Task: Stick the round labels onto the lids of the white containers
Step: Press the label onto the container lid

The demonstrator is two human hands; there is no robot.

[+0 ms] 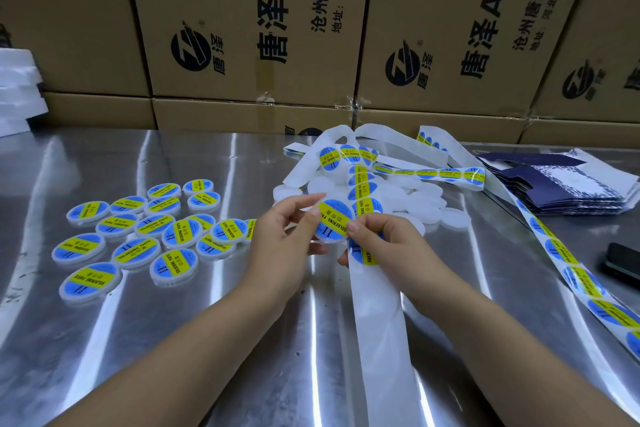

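cardboard boxes, phone, flat cartons

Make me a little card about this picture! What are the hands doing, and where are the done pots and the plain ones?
left hand: holds a labelled container
right hand: pinches that container, thumb on its label
done pots: lying left of the hands, labels up
plain pots: piled behind the hands
label strip: runs from the pile under the right hand

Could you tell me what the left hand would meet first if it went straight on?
The left hand, holding a container, would probably meet the label strip first, then the white pile; depth is unclear.
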